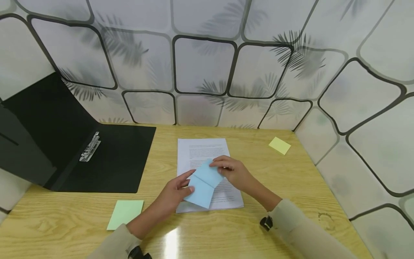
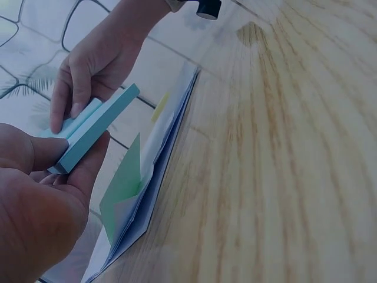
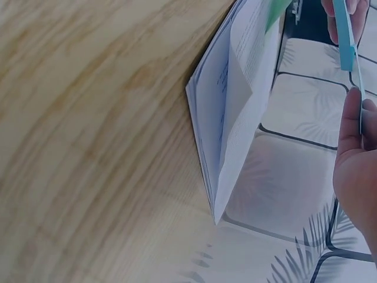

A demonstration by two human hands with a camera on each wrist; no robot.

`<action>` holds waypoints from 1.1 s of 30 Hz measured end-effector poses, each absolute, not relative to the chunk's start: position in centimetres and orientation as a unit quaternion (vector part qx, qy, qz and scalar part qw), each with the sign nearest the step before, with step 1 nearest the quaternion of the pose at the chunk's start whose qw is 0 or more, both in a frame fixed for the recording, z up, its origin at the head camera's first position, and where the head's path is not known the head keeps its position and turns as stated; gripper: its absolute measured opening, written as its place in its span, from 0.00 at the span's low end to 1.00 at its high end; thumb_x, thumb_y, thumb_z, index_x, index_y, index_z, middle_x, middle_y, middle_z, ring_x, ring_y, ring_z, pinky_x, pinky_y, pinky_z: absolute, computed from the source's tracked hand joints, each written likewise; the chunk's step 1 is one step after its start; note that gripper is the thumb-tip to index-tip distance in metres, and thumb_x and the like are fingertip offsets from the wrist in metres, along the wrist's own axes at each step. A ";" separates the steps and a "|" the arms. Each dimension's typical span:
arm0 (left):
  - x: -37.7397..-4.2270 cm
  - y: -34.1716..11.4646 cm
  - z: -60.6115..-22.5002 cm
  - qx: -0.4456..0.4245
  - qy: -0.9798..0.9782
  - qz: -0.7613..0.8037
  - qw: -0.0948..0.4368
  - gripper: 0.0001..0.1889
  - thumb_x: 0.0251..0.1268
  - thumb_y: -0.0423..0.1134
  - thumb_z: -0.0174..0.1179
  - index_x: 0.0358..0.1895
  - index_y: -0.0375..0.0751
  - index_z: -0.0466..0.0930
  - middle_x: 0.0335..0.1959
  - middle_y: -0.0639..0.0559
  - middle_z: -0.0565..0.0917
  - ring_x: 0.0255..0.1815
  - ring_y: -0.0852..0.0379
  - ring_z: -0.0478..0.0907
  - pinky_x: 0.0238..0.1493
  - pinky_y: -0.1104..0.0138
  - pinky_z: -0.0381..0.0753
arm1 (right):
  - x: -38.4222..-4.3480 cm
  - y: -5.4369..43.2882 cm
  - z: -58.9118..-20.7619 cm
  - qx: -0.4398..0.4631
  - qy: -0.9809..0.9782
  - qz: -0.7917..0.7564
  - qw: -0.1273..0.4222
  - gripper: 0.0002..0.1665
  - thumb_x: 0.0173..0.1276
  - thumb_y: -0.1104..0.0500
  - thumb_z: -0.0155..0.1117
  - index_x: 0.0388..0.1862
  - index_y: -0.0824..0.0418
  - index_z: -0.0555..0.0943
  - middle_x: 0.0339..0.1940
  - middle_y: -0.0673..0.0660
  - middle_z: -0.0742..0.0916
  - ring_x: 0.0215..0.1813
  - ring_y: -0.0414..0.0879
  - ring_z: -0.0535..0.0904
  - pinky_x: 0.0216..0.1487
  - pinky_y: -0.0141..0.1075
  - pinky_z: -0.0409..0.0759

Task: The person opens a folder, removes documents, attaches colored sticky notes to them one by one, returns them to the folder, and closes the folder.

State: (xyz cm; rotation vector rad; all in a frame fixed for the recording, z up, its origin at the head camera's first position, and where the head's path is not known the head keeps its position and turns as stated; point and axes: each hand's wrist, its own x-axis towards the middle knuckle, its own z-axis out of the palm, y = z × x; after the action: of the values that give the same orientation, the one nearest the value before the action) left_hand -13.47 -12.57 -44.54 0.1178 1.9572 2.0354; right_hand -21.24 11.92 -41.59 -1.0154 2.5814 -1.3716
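A light blue sticky note pad [image 1: 198,192] is held over a stack of printed paper sheets [image 1: 231,198] in the head view. My left hand [image 1: 176,192] grips the pad by its left side, thumb on top and fingers beneath. From the right, my right hand [image 1: 235,175] pinches the pad's top sheet [image 1: 208,172], which is lifted and bent away from the block along a crease. The left wrist view shows the pad's thick edge [image 2: 97,130] between left thumb and fingers. In the right wrist view the lifted sheet [image 3: 360,97] stands edge-on at the right fingertips.
An open black clip folder [image 1: 113,158] lies on the left, its cover raised against the wall and a metal clip [image 1: 90,147] inside. A green sticky pad [image 1: 125,214] is near my left forearm. A yellow sticky pad [image 1: 280,145] lies at the back right of the wooden table [image 1: 258,230].
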 end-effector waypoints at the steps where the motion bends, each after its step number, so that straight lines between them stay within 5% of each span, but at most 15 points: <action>1: -13.4 -12.6 -44.4 0.041 0.685 0.710 0.156 0.30 0.76 0.31 0.54 0.79 0.44 0.60 0.67 0.33 0.76 0.56 0.49 0.83 0.50 0.62 0.85 | -21.3 11.9 -41.5 -0.327 0.834 -0.444 0.022 0.16 0.73 0.72 0.59 0.53 0.63 0.87 0.61 0.62 0.83 0.66 0.59 0.78 0.60 0.47 0.81; 15: -11.5 -15.7 -43.4 0.029 0.690 0.709 0.139 0.32 0.76 0.33 0.56 0.79 0.46 0.59 0.64 0.36 0.76 0.49 0.56 0.82 0.47 0.66 0.83 | -24.0 12.0 -41.2 -0.226 0.818 -0.528 0.036 0.17 0.75 0.69 0.57 0.57 0.60 0.86 0.65 0.56 0.82 0.70 0.52 0.74 0.54 0.27 0.79; 21: -9.3 -19.4 -42.5 -0.026 0.743 0.660 0.106 0.33 0.74 0.43 0.61 0.78 0.53 0.62 0.74 0.40 0.66 0.59 0.51 0.79 0.49 0.67 0.82 | -24.8 13.1 -41.0 -0.193 0.826 -0.527 0.043 0.17 0.77 0.67 0.55 0.58 0.60 0.85 0.66 0.55 0.81 0.70 0.51 0.73 0.56 0.36 0.78; 28: -6.3 -25.8 -42.1 -0.114 0.826 0.549 0.051 0.35 0.72 0.52 0.62 0.78 0.51 0.62 0.68 0.41 0.73 0.46 0.68 0.78 0.44 0.75 0.79 | -24.7 13.8 -41.3 -0.193 0.839 -0.507 0.037 0.17 0.76 0.67 0.55 0.57 0.59 0.86 0.64 0.56 0.82 0.67 0.52 0.75 0.55 0.36 0.78; 33: -4.8 -31.1 -42.9 -0.165 0.846 0.502 0.071 0.40 0.72 0.58 0.58 0.81 0.51 0.54 0.74 0.33 0.65 0.43 0.83 0.69 0.40 0.81 0.77 | -24.7 14.0 -41.5 -0.190 0.839 -0.508 0.038 0.17 0.76 0.67 0.56 0.57 0.60 0.86 0.64 0.56 0.82 0.69 0.52 0.75 0.55 0.32 0.78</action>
State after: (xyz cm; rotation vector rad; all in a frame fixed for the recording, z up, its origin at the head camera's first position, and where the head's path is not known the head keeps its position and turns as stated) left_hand -4.77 -31.11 -42.94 -0.4954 2.5445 1.5098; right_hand -24.66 14.03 -41.55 -0.5843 2.5747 -1.5584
